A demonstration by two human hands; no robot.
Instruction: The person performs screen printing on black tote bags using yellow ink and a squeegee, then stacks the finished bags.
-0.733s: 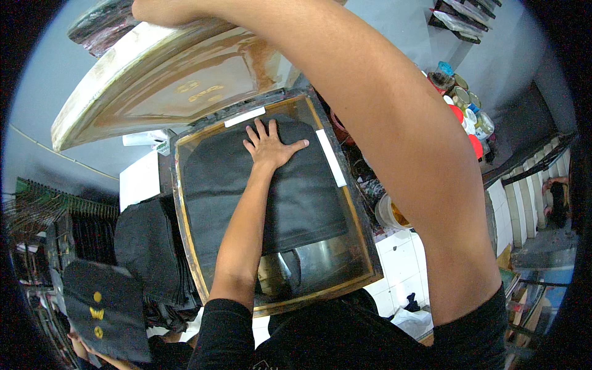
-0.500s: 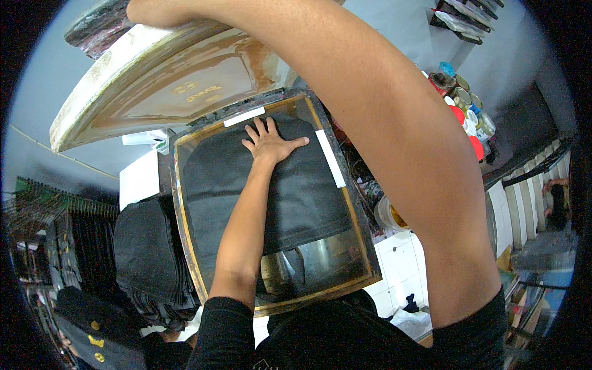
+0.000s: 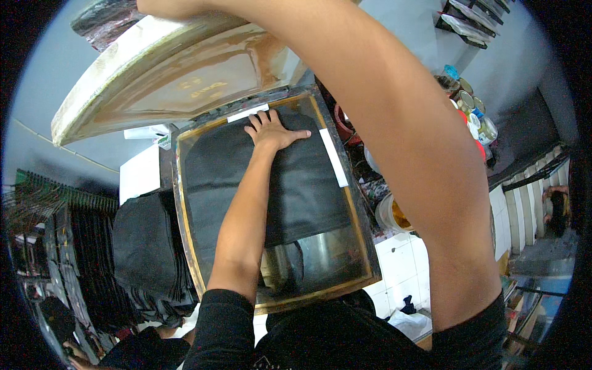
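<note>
My left hand (image 3: 271, 132) lies with spread fingers on a sheet of black fabric (image 3: 308, 203). Its fingertips reach a white strip (image 3: 248, 113) at the far edge of a shiny, gold-edged board (image 3: 333, 259). The fabric covers most of this board, leaving the near part bare and reflective. Across the top stretches my right arm, and the part of my right hand (image 3: 163, 6) that shows is at the upper rim of a raised screen-printing frame (image 3: 142, 80). The fingers of that hand are out of sight. Faint yellow marks show on the mesh.
A stack of black fabric pieces (image 3: 145, 246) hangs left of the board, near a white sheet (image 3: 140, 172). Another white strip (image 3: 333, 157) lies along the board's right edge. Several jars (image 3: 475, 117) and a tub (image 3: 391, 213) stand right. Another person (image 3: 148, 348) is at lower left.
My left hand has slid slightly away from me, and the fabric's near edge has shifted a little the same way. At lower left, the black cloth with gold print has gone from view.
</note>
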